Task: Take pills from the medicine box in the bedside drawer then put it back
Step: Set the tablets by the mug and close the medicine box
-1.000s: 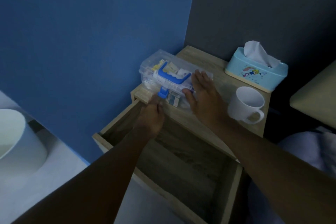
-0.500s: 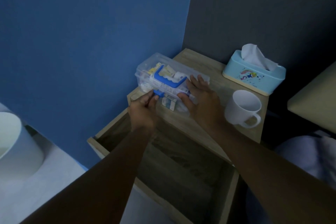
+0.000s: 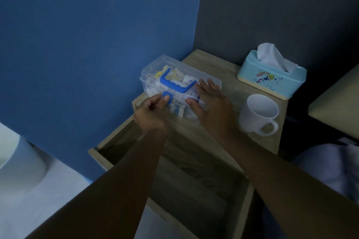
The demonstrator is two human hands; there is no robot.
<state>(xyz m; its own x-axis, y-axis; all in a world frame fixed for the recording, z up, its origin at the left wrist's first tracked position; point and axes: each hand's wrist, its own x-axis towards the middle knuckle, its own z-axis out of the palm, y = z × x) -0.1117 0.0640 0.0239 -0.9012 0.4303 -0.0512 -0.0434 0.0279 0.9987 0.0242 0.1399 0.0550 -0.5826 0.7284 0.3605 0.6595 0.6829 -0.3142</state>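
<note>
A clear plastic medicine box (image 3: 155,72) with a blue handle and a blue front latch (image 3: 167,97) stands on the left of the wooden bedside table (image 3: 217,64). Packets and small cartons show through its walls. My left hand (image 3: 150,111) pinches the blue latch with thumb and fingers. Flat on the box's right end lies my right hand (image 3: 211,105), fingers spread on the lid and thumb on the front wall. The lid looks closed. Below the box the bedside drawer (image 3: 101,158) is pulled out, and its dark inside shows nothing.
A white mug (image 3: 258,114) stands right of my right hand, near the table's front edge. A light blue tissue box (image 3: 272,77) sits at the back right. A blue wall runs on the left, a white rounded bin (image 3: 17,163) at lower left, bedding at right.
My left hand has slid slightly left along the box front and now pinches the blue latch. My right hand stays pressed on the box. The camera has shifted a little.
</note>
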